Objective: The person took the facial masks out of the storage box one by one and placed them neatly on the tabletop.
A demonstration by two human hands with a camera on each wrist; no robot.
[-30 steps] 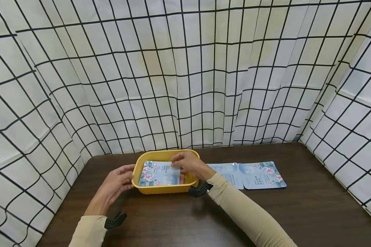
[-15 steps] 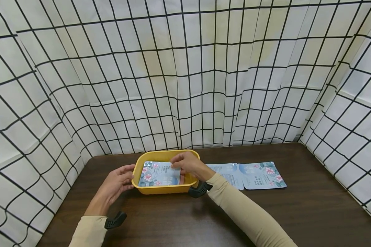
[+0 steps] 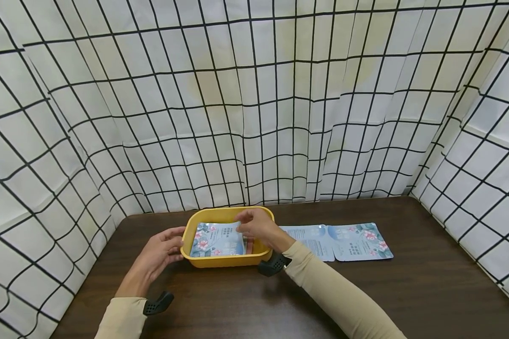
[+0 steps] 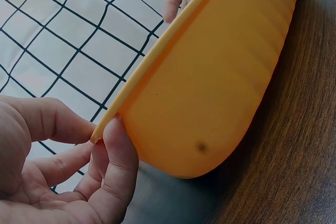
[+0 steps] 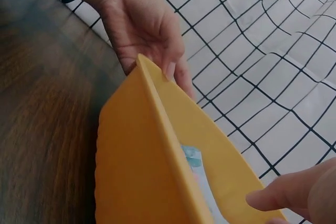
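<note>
A yellow plastic basket (image 3: 220,262) stands on the dark wooden table. My left hand (image 3: 160,252) pinches its left rim, thumb outside and fingertips at the edge, as the left wrist view shows. Inside the basket lies a light blue face mask packet (image 3: 216,240) with pink flowers, its right side slightly raised. Over the basket's right half, my right hand (image 3: 260,228) pinches the upper right edge of this packet. Its fingertips are partly hidden. Beneath the packet's right edge show a thin blue strip and a pinkish strip (image 3: 250,245), whose kind I cannot tell.
Right of the basket, two more face mask packets lie side by side on the table (image 3: 254,301): one text side up (image 3: 311,238), partly behind my right wrist, the other flower side up (image 3: 359,241). A white curtain (image 3: 271,113) with black grid lines surrounds the table.
The packet's right edge in the basket has shifted slightly left and up, uncovering a strip beneath. My right hand has moved very little; the left hand stays at the rim.
</note>
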